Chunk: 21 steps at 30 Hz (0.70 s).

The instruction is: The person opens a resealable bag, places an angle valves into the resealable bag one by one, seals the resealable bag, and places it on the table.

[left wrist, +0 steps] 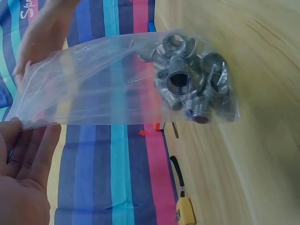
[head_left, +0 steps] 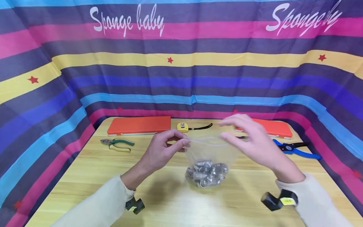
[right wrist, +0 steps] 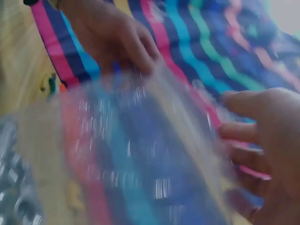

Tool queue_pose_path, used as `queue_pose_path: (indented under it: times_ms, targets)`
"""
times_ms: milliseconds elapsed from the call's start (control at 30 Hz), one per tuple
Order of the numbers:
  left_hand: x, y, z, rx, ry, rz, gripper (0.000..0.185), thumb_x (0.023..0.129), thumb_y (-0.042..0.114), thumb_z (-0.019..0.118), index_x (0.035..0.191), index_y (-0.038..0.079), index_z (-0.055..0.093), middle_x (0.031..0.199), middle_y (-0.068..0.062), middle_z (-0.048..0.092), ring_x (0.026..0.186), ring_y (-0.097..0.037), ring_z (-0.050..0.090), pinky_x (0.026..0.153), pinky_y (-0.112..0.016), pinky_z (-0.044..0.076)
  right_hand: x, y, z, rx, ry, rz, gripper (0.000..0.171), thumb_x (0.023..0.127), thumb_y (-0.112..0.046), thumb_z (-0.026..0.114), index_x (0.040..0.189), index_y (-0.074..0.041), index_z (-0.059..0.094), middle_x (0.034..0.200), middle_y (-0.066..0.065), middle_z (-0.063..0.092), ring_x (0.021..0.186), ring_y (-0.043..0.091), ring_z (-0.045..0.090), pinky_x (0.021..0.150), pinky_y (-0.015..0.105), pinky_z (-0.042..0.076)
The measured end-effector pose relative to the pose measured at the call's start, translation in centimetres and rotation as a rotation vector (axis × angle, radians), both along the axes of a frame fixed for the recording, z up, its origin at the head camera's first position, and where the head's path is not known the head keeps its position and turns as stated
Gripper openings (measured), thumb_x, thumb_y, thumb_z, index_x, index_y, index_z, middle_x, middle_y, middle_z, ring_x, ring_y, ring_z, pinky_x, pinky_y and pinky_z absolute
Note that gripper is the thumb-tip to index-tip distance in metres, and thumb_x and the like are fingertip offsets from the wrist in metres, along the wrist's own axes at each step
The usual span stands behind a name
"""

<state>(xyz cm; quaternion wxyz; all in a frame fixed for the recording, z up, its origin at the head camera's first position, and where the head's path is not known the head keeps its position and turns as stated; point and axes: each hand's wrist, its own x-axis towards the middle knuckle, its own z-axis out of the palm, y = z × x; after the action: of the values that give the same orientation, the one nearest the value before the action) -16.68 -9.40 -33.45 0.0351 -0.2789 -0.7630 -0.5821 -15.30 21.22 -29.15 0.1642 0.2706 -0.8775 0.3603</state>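
A clear plastic zip bag (head_left: 210,151) hangs upright over the wooden table, its lower part filled with several grey metal pipe fittings (head_left: 208,173). Thumb and fingers of my left hand (head_left: 163,149) pinch the bag's upper left corner beside the mouth. My right hand (head_left: 255,142) is at the upper right of the bag, fingers spread and thumb apart; in the right wrist view those fingers (right wrist: 243,133) lie close to the blurred bag edge, and I cannot tell whether they touch it. Threaded ends of the fittings (left wrist: 183,79) show through the plastic in the left wrist view.
Along the back of the table (head_left: 93,176) lie a red case (head_left: 140,124), a yellow tape measure (head_left: 182,127) with a black strap, and another red case (head_left: 275,127) partly behind my right hand. Green-handled pliers (head_left: 120,143) are at left, blue-and-black pliers (head_left: 297,149) at right. A striped curtain (head_left: 181,82) encloses the table.
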Motion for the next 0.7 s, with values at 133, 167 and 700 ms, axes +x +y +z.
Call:
queue_pose_path:
  times_ms: [133, 167, 700]
  targets:
    - [-0.1, 0.0, -0.2, 0.013, -0.011, -0.005, 0.005, 0.105, 0.011, 0.074, 0.108, 0.007, 0.076, 0.106, -0.009, 0.08, 0.086, -0.021, 0.08, 0.084, -0.034, 0.069, -0.7, -3.5, 0.9, 0.196, 0.0, 0.083, 0.028, 0.101, -0.035, 0.08, 0.127, -0.025, 0.078, 0.125, -0.009, 0.078, 0.125, 0.017, 0.066, 0.109, 0.053, 0.045]
    - [-0.2, 0.1, -0.3, 0.016, -0.016, -0.006, 0.006, 0.105, 0.011, 0.074, 0.109, 0.007, 0.076, 0.106, -0.01, 0.08, 0.086, -0.021, 0.08, 0.084, -0.034, 0.069, -0.8, -4.1, 1.0, 0.225, 0.004, 0.096, 0.027, 0.101, -0.037, 0.08, 0.125, -0.024, 0.079, 0.122, -0.009, 0.079, 0.124, 0.018, 0.067, 0.108, 0.053, 0.044]
    - [-0.3, -0.2, -0.3, 0.009, 0.02, 0.028, 0.005, 0.106, 0.01, 0.071, 0.109, 0.008, 0.075, 0.102, -0.009, 0.079, 0.087, -0.017, 0.082, 0.081, -0.033, 0.07, -1.7, -7.1, 1.2, 0.287, 0.081, 0.139, 0.006, 0.101, -0.019, 0.074, 0.097, -0.024, 0.076, 0.092, -0.016, 0.074, 0.094, 0.006, 0.068, 0.088, 0.04, 0.042]
